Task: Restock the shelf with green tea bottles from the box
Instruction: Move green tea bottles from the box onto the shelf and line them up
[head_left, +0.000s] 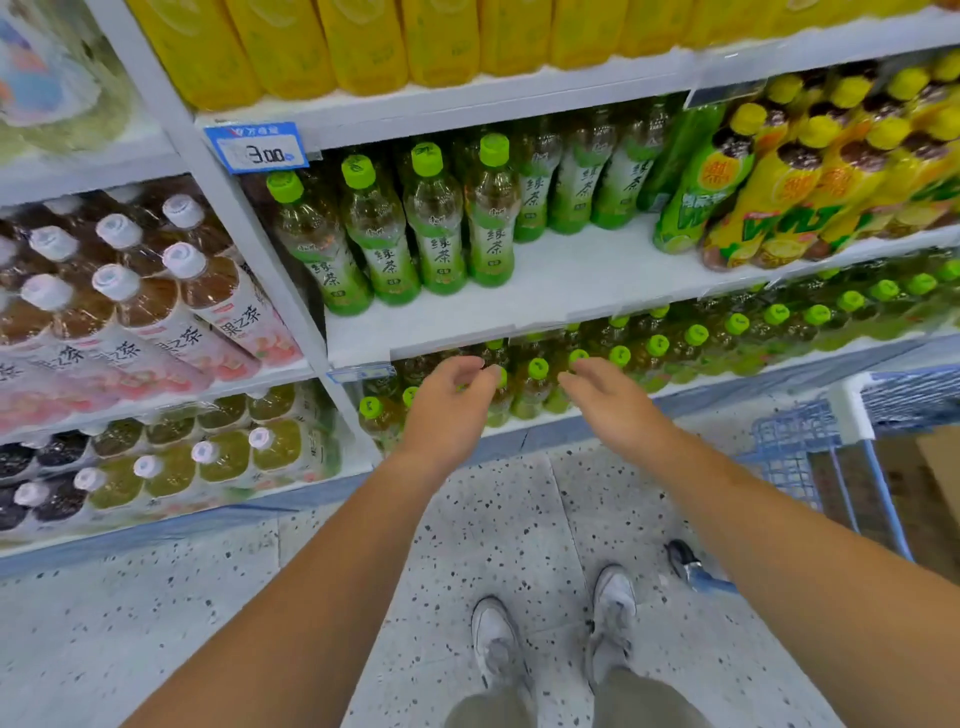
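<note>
Green tea bottles (436, 223) with green caps and green labels stand in rows on the left and back of the white middle shelf (571, 280); its front right part is bare. More green-capped bottles (537, 387) fill the shelf below. My left hand (452, 400) and my right hand (608, 400) hover side by side in front of that lower shelf, fingers loosely curled, holding nothing. The brown cardboard box (940, 478) shows partly at the right edge, inside a blue cart.
A blue wire cart (795, 457) stands at the right on the speckled floor, one wheel (683, 564) near my feet. Yellow bottles (810, 171) fill the right of the middle shelf. Brown tea bottles (156, 291) fill the left unit. A price tag (257, 148) hangs above.
</note>
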